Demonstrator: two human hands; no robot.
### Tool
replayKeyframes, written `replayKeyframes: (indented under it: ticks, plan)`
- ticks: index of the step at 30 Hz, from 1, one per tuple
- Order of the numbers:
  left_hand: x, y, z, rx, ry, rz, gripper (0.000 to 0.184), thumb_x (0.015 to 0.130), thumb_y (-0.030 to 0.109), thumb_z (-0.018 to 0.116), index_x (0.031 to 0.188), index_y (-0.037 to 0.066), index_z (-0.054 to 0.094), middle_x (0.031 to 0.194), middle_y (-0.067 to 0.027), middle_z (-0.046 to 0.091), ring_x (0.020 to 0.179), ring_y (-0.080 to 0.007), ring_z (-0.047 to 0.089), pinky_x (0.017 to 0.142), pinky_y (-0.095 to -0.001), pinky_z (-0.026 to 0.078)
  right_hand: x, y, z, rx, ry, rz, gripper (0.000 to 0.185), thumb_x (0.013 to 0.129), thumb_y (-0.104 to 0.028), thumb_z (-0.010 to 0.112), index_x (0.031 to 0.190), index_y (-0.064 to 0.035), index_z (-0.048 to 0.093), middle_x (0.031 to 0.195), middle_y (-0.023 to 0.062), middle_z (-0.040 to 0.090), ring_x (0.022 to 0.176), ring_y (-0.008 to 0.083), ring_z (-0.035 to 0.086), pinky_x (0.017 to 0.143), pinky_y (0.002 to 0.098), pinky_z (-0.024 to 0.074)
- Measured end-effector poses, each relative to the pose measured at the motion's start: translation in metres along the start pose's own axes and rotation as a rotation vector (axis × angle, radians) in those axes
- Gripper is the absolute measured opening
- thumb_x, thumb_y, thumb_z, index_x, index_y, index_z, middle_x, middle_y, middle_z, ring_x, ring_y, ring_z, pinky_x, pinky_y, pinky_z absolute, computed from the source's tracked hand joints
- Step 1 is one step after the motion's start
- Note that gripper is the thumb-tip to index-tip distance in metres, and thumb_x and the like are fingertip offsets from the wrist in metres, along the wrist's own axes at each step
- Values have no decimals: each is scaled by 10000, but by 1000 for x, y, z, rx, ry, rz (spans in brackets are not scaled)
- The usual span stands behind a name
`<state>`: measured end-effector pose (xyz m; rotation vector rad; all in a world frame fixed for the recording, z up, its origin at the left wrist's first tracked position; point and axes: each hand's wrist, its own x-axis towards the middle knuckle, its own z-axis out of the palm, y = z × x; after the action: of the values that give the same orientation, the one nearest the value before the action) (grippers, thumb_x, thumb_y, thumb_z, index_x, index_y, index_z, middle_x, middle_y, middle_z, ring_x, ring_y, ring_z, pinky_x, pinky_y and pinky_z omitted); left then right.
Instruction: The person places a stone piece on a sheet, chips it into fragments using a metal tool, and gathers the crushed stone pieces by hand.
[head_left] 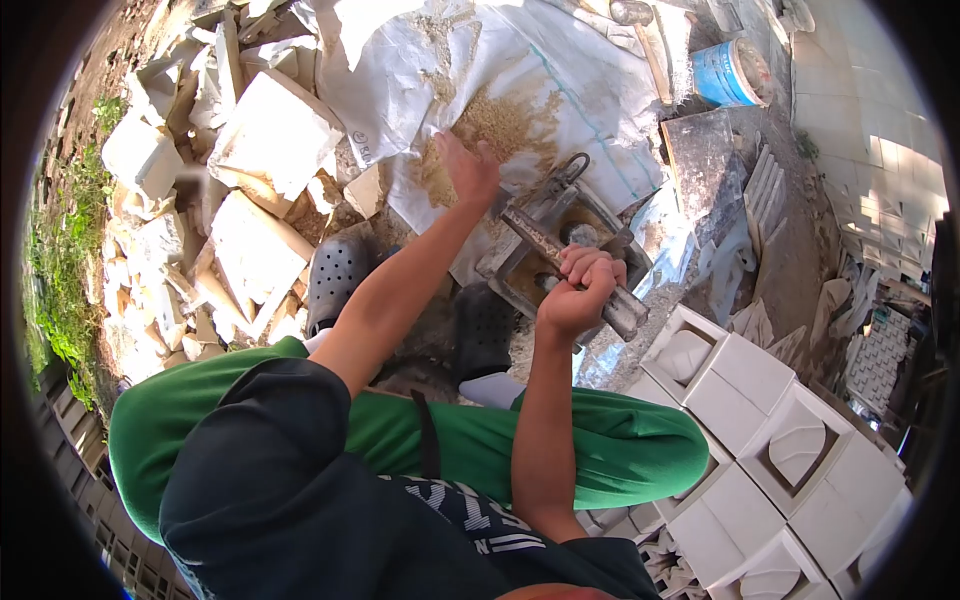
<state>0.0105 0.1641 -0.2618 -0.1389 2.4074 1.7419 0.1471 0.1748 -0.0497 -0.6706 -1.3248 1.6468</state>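
My left hand (467, 170) is open, fingers spread, over a pile of damp-looking sand (510, 122) on a white woven sack (590, 95). It touches or hovers just above the sand; I cannot tell which. My right hand (582, 290) is closed around a worn, flat bar (532, 232) lying slantwise across a metal mould (505, 270). The mould sits on the ground in front of my feet, with a loop-shaped metal handle (572, 167) at its far side. Part of its inside is hidden by the bar and my right hand.
Pale cast blocks (740, 375) stand in rows at the lower right. Broken pale pieces (265, 130) are heaped on the left. A blue bucket (722, 75), a hammer (652, 45) and a board (703, 165) lie at the upper right. My dark clogs (338, 275) are close to the mould.
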Motion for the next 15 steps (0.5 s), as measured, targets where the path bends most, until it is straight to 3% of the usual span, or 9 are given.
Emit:
replayKeyframes:
  ticks: [2, 6, 8, 12, 14, 15]
  plan:
    - [-17, -1, -10, 456, 71, -328, 937, 833, 406, 549, 1393, -128, 21, 1471, -315, 25, 1395, -389, -8, 1136, -413, 41, 1, 4, -6, 4, 36, -3, 187, 812, -67, 376, 666, -119, 270, 537, 27, 333, 518, 147, 348, 670, 356, 427]
    - [-11, -10, 3, 475, -42, -398, 1028, 791, 451, 580, 1387, -130, -24, 1466, -325, -14, 1389, -408, -33, 1132, -443, 45, -2, 3, -10, 13, 47, 26, 182, 804, -62, 376, 665, -117, 272, 537, 27, 335, 523, 147, 355, 677, 358, 431]
    - [7, 6, 16, 241, -70, -457, 967, 812, 417, 561, 1385, -141, 16, 1466, -326, -4, 1388, -413, -16, 1133, -435, 53, -4, 1, -4, 7, -3, -7, 185, 808, -64, 375, 665, -118, 270, 543, 27, 340, 532, 148, 362, 683, 360, 428]
    - [18, 21, 8, -69, -114, -424, 915, 824, 393, 548, 1388, -135, 59, 1464, -331, 2, 1386, -419, -8, 1133, -430, 56, -5, 5, 0, 87, -28, -33, 183, 807, -41, 412, 636, -72, 353, 554, 34, 386, 545, 147, 403, 660, 350, 449]
    - [14, 16, -11, -230, -349, -111, 893, 823, 380, 559, 1393, -123, 90, 1460, -338, 7, 1383, -427, 2, 1132, -433, 63, -6, 6, 4, 39, -43, -38, 177, 811, -25, 406, 646, -68, 361, 562, 34, 400, 554, 148, 416, 678, 356, 456]
    - [12, 8, -8, -231, -351, -109, 893, 823, 380, 559, 1393, -123, 90, 1460, -338, 7, 1383, -427, 2, 1132, -433, 63, -6, 6, 4, 38, -42, -41, 177, 811, -25, 406, 646, -68, 361, 562, 34, 400, 554, 148, 416, 678, 356, 456]
